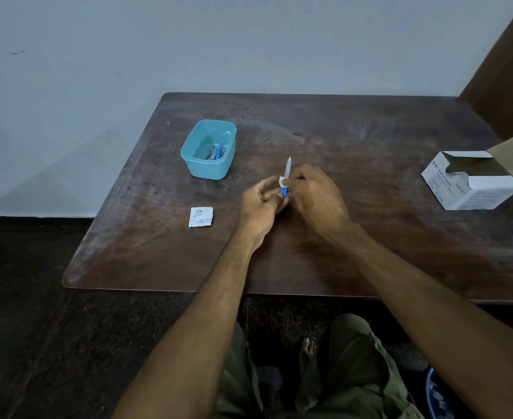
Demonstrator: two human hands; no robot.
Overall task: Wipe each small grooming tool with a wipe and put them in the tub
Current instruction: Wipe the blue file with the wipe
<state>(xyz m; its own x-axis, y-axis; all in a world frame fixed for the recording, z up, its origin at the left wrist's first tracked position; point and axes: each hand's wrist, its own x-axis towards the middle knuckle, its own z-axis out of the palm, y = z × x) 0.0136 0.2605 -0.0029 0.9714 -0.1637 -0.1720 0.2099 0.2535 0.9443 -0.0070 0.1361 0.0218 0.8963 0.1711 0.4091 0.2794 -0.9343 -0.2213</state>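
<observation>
Left hand (259,204) pinches nail file (286,176) by blue handle; right hand (315,195) pinches wipe (282,180) round blade. Light, stiff, thin: best held by handle. Tub (208,149) far left.

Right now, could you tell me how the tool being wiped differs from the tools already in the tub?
The blue-handled file stands almost upright above the table, while the tools in the tub lie in a heap at the bottom of the teal tub. The left hand pinches the file's handle and the right hand holds a white wipe on it; nothing touches the tools in the tub. Both show blue and metal parts.
</observation>
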